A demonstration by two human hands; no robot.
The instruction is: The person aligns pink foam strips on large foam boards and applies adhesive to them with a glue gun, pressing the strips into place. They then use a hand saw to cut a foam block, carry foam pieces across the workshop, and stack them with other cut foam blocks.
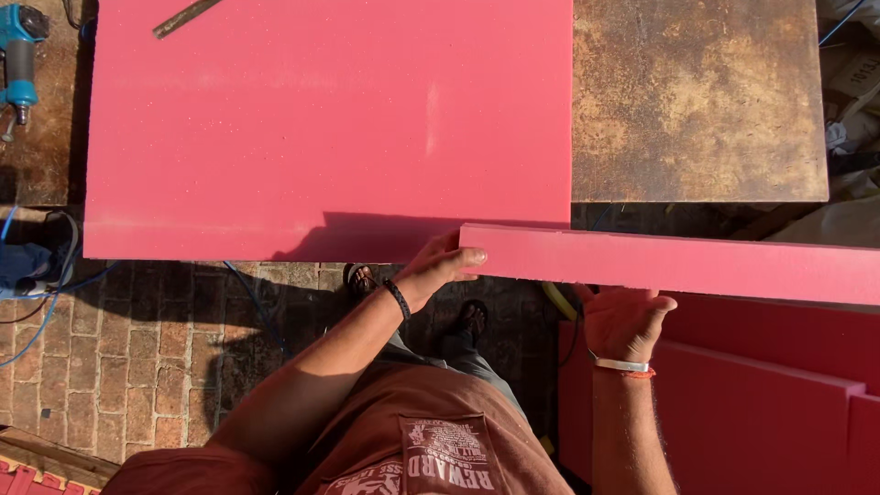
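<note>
You have the long red strip (678, 266) just off the near edge of the rusty table (697, 101), its long axis running left to right, parallel to that edge. Your left hand (438, 268) clamps fingers and thumb on its left end, and your right hand (623, 321) cups it from beneath, fingers hidden. Keep both hands level so it does not sag, clear of the big red sheet (321, 128).

At my twelve o'clock lies a big pink sheet (321, 128) on a rusty metal table (697, 101); blue power tool (18, 55) at ten.
</note>
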